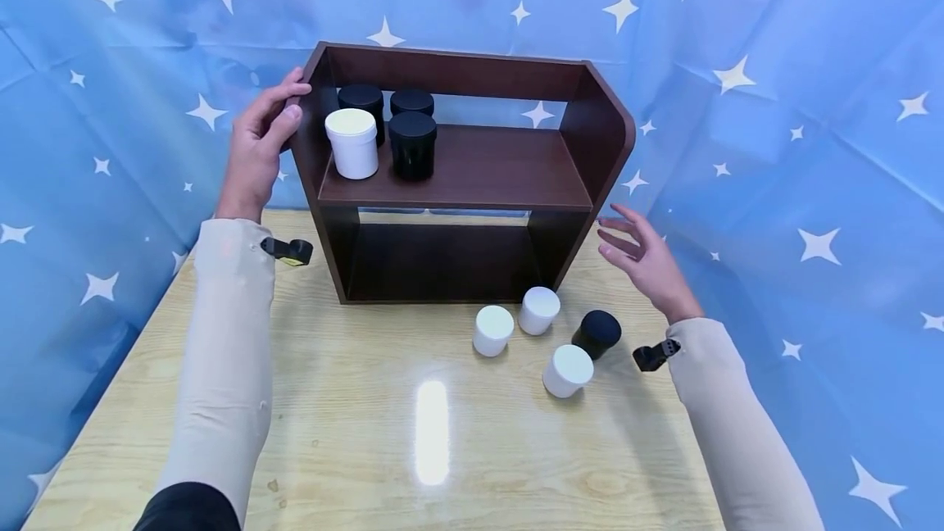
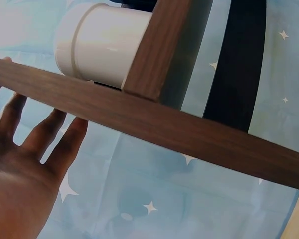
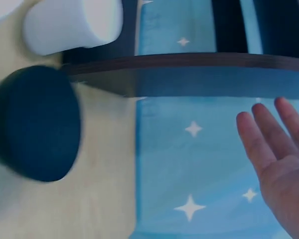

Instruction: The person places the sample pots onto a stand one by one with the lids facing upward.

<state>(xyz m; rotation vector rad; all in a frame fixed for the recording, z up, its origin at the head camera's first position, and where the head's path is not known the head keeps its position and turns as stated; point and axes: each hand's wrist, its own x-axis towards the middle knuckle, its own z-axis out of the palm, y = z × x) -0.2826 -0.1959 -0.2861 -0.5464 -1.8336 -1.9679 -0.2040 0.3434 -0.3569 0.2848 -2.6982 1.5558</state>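
Observation:
A dark brown two-tier shelf (image 1: 509,162) stands at the back of the table. My left hand (image 1: 258,138) rests against the outside of its left side panel (image 2: 189,137), fingers spread and nearly straight. On the upper tier, close to that panel, stand a white jar (image 1: 354,150) and several black jars (image 1: 413,150). My right hand (image 1: 645,256) hovers beside the lower right panel, its fingers extended and holding nothing; a gap separates it from the panel in the right wrist view. A black jar (image 1: 596,334) stands on the table nearest to it.
Several white jars (image 1: 492,330) stand on the wooden table (image 1: 347,416) in front of the shelf's right half, one (image 1: 539,310) close to its front edge. Blue star-patterned cloth (image 1: 782,146) hangs behind and on both sides.

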